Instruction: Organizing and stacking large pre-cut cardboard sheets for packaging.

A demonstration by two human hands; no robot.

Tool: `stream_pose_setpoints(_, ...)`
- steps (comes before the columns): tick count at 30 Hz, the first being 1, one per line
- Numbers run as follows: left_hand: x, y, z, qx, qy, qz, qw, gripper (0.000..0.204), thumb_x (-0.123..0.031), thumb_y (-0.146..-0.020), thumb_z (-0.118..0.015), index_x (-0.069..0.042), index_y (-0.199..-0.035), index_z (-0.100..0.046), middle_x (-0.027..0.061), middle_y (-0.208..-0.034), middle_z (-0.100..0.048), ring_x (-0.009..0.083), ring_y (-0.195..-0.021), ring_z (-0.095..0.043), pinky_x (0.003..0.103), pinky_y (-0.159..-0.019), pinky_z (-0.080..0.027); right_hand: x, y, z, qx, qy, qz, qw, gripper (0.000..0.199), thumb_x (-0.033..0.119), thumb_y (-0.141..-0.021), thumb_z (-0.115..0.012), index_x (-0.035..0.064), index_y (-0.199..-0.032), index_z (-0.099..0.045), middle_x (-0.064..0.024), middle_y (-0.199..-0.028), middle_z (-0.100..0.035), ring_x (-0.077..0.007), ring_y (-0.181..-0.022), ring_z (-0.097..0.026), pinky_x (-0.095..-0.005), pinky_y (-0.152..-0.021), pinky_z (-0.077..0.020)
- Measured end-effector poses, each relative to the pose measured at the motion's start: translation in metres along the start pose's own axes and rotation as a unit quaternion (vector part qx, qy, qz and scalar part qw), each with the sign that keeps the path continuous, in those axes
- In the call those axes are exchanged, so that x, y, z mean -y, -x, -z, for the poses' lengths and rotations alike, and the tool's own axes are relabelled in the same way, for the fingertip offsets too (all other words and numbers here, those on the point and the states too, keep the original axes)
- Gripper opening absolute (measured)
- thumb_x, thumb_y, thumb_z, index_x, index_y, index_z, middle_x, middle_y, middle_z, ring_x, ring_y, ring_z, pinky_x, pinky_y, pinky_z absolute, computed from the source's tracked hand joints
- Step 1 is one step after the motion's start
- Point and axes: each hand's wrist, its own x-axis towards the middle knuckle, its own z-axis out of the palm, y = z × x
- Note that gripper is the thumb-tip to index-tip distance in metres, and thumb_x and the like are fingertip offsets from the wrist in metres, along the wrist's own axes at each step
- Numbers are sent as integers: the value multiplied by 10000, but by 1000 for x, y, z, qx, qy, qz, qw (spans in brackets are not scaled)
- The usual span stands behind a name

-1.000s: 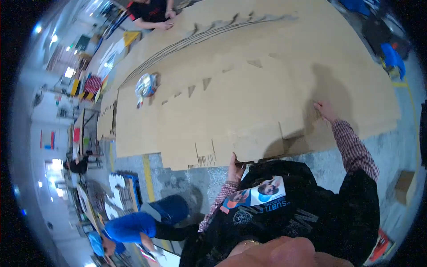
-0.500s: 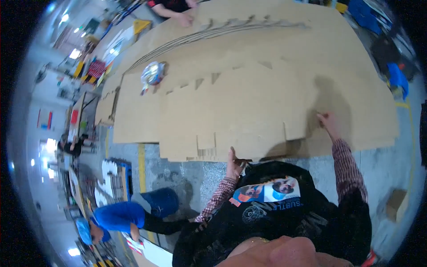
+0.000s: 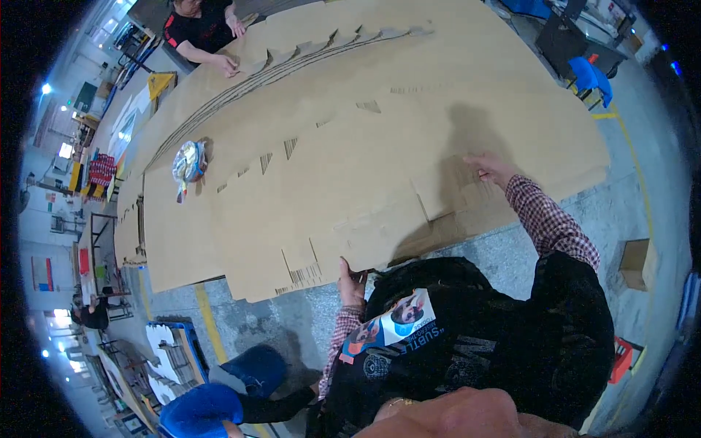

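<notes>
A large brown cardboard sheet [image 3: 350, 160] with dark curved lines and hatched patches lies before me. My right hand [image 3: 493, 169] is over its near right part, fingers stretched to the left and thumb apart. It casts a shadow there, and I see nothing held in it. At the near edge is my left hand [image 3: 352, 285], thumb pointing up beside the cardboard and apart from the shadowed fingers, which are partly hidden. A shiny plastic-wrapped bundle [image 3: 190, 162] rests on the left part of the sheet.
Across the cardboard, a person in a dark top [image 3: 201, 33] has both hands at its far edge. Lower left, a person in blue [image 3: 201, 412] is beside a dark blue bin [image 3: 255, 371]. A cardboard box [image 3: 635, 264] and a blue chair [image 3: 590, 79] stand at the right.
My view has shifted, so the cardboard appears farther left and lower. My right hand reaches slightly farther over it, with fingers more stretched. More of the person opposite shows.
</notes>
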Motion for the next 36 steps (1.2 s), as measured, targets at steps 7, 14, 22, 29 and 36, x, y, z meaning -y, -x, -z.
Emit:
stream_pose_setpoints(7, -4, 13, -8, -25, -18, -2, 1000, 507, -464, -705, -568, -107, -1049, -459, 47, -981, -506, 192, -927, -453, 373, -805, -344, 10, -19, -1, 83, 245, 11, 966, 335, 339, -663, -643, 25, -703, -536, 13, -540, -419, -84, -435, -403, -209, -370, -357)
stream_pose_setpoints(14, -11, 1, 7, 7, 23, 13, 1000, 513, -481, -706, -558, -109, -1045, -460, 56, -1015, -483, 200, -933, -436, 357, -798, -346, 3, -22, -14, -101, 463, 244, 846, 330, 321, -645, -647, 3, -700, -579, -106, -621, -565, -149, -479, -530, -265, -388, -395)
stream_pose_setpoints(22, -12, 0, 3, 29, 23, 42, 998, 493, -501, -693, -560, -126, -1003, -478, 32, -971, -493, 177, -920, -432, 327, -787, -350, -1, 1, -4, -129, 277, 139, 942, 280, 266, -666, -625, 13, -553, -585, -72, -466, -537, -118, -452, -536, -242, -413, -402)
stream_pose_setpoints(29, -10, 11, -9, 46, -8, 15, 999, 510, -489, -680, -580, -139, -1037, -479, 27, -1017, -486, 180, -945, -425, 336, -822, -329, -12, 4, -8, -60, 60, 13, 996, 229, 283, -715, -601, 64, -697, -536, 38, -516, -435, -58, -411, -379, -211, -370, -316)
stream_pose_setpoints(36, -15, 24, -3, -44, 1, -9, 999, 514, -444, -713, -562, -131, -1104, -445, 27, -1097, -447, 196, -1031, -367, 357, -883, -274, 28, 21, -27, 84, -149, 41, 984, 175, 267, -765, -562, 105, -724, -511, 48, -584, -441, -35, -486, -387, -186, -444, -324)
